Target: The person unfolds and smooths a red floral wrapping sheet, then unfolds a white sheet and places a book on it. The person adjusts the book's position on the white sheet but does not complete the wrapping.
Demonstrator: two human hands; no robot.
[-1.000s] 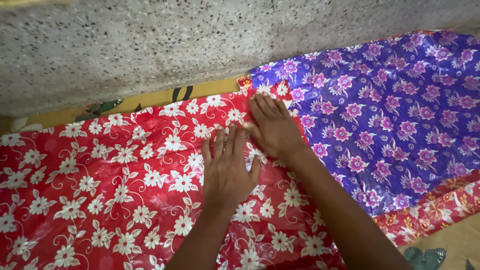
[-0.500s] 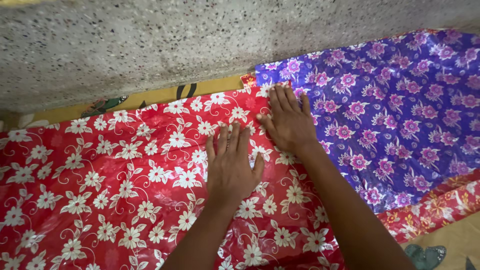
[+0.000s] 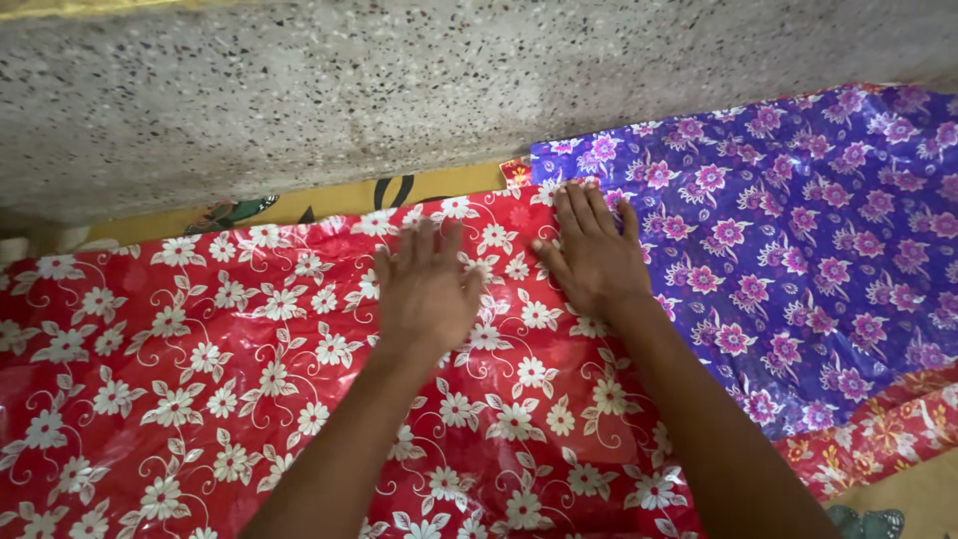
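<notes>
A glossy red sheet with white flowers (image 3: pixel 200 369) lies spread flat and fills the left and middle of the view. A purple sheet with pink flowers (image 3: pixel 798 230) lies to its right, meeting it along a slanted edge. My left hand (image 3: pixel 427 289) rests palm down on the red sheet near its far edge, fingers spread. My right hand (image 3: pixel 596 255) presses flat at the red sheet's far right corner, its fingertips at the edge where the purple sheet begins. Neither hand grips anything.
A speckled grey stone surface (image 3: pixel 399 80) runs across the top of the view. A yellow patterned cloth (image 3: pixel 329 200) shows in a strip beyond the red sheet and at the bottom right corner. Another red flowered sheet (image 3: pixel 888 434) peeks out under the purple one.
My left hand has slid up and left across the red sheet toward its far edge. My right hand stays pressed at the corner. The view has shifted slightly.
</notes>
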